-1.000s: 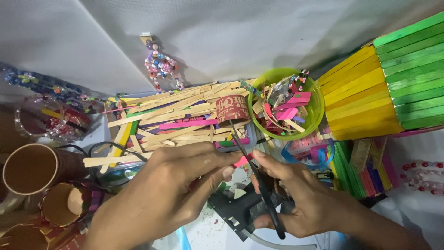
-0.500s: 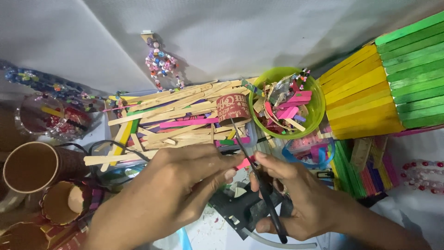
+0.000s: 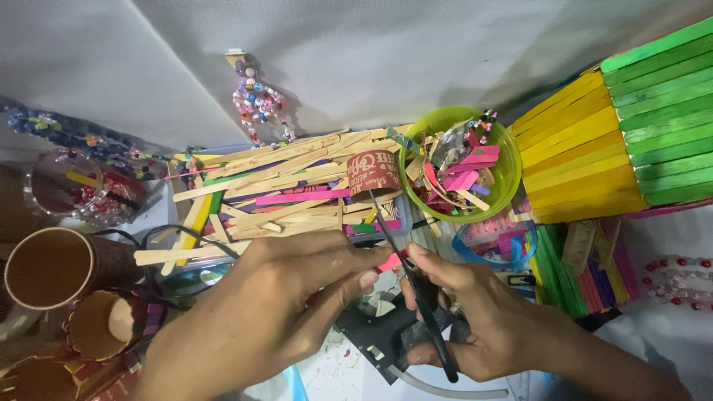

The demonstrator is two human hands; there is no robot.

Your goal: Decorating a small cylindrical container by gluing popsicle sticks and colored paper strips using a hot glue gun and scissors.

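My left hand (image 3: 267, 304): bare, no glove, ring or watch; nails short. My right hand (image 3: 475, 312): bare likewise, forearm uncovered to the frame edge, no sleeve showing.

Both hands pinch a pink stick piece (image 3: 389, 261); right hand (image 3: 475, 315) (lower) holds scissors (image 3: 416, 286).
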